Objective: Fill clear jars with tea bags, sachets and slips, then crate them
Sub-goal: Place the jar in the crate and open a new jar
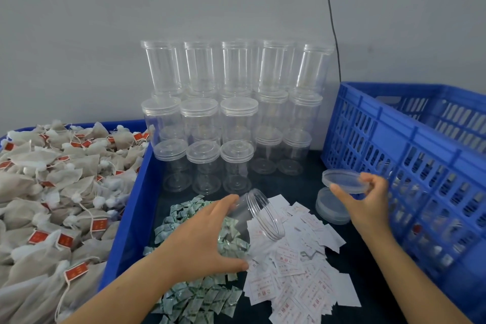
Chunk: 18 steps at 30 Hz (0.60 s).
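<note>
Left hand (200, 237) grips tilted open jar (259, 214), right hand (365, 201) at 3 o'clock pinches lid (344, 181); jar could slip sideways, scattering slips (297, 252) underneath.

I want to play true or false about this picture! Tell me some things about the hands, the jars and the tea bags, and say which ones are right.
1. The left hand holds an open jar tipped on its side. True.
2. The right hand holds a tea bag. False: it pinches a clear lid.
3. The tea bags are heaped in a blue tray on the left. True.
4. The blue crate is on the left. False: it stands on the right.
5. The stacked jars at the back are full of tea bags. False: they look empty.
6. White paper slips lie beside green sachets. True.
</note>
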Each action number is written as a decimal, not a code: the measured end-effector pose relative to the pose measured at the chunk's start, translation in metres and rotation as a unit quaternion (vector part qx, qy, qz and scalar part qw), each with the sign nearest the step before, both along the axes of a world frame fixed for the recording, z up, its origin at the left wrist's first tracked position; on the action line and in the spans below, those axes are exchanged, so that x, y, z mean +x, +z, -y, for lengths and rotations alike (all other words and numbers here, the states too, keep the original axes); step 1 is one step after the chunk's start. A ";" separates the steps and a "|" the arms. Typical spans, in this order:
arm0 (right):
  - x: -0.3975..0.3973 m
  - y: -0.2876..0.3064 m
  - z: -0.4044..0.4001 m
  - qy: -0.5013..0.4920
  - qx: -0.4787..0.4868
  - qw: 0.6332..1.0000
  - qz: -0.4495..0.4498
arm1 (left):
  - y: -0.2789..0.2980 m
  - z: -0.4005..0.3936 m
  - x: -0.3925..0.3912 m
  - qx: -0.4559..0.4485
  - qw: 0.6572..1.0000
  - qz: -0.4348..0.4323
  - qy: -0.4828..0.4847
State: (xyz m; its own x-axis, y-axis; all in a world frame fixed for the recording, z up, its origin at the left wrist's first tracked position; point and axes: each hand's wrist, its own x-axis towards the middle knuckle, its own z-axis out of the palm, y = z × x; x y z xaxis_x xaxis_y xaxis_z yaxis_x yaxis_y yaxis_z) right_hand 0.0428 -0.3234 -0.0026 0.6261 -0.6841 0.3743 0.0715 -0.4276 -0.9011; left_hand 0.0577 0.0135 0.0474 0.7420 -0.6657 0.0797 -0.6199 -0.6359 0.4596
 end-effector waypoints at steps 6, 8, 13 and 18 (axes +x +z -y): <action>0.009 -0.043 0.007 -0.072 -0.020 0.993 -0.096 | 0.002 0.000 0.000 0.013 1.000 0.006 -0.002; 0.012 -0.051 0.006 -0.071 -0.019 0.989 -0.127 | 0.002 0.000 0.000 0.014 1.000 0.007 -0.001; 0.017 -0.052 0.005 -0.065 -0.027 0.983 -0.167 | 0.001 -0.001 0.000 0.014 1.000 0.004 0.003; 0.015 -0.047 0.007 -0.042 -0.017 0.982 -0.186 | 0.000 0.000 0.001 0.010 1.000 0.000 0.007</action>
